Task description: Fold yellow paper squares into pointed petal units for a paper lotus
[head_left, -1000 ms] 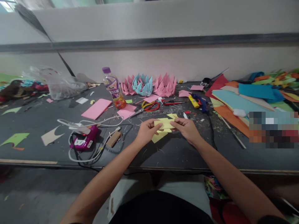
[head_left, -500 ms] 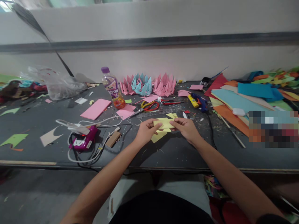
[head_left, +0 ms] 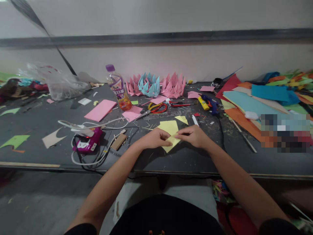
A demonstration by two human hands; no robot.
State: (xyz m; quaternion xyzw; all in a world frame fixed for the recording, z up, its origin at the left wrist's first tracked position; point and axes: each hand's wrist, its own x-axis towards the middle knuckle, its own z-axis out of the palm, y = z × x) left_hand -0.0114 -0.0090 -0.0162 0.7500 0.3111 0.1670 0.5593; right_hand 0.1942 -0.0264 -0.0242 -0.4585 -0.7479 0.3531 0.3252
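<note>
The left grip (head_left: 158,138) and the right grip (head_left: 194,135) each pinch the yellow paper (head_left: 174,141) between thumb and fingers, over the near middle of the surface (head_left: 269,163); the paper is likely light, flexible and easily creased or torn, so hold it gently by opposite edges. Farther back, scissors (head_left: 146,113) and a bottle (head_left: 119,91) occupy the littered surface, ahead of a pale wall (head_left: 171,60).

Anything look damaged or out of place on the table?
Beige sheet at left: a curved bite is missing from one edge, possibly an offcut. The yellow paper held by the left hand and right hand shows no obvious damage.
</note>
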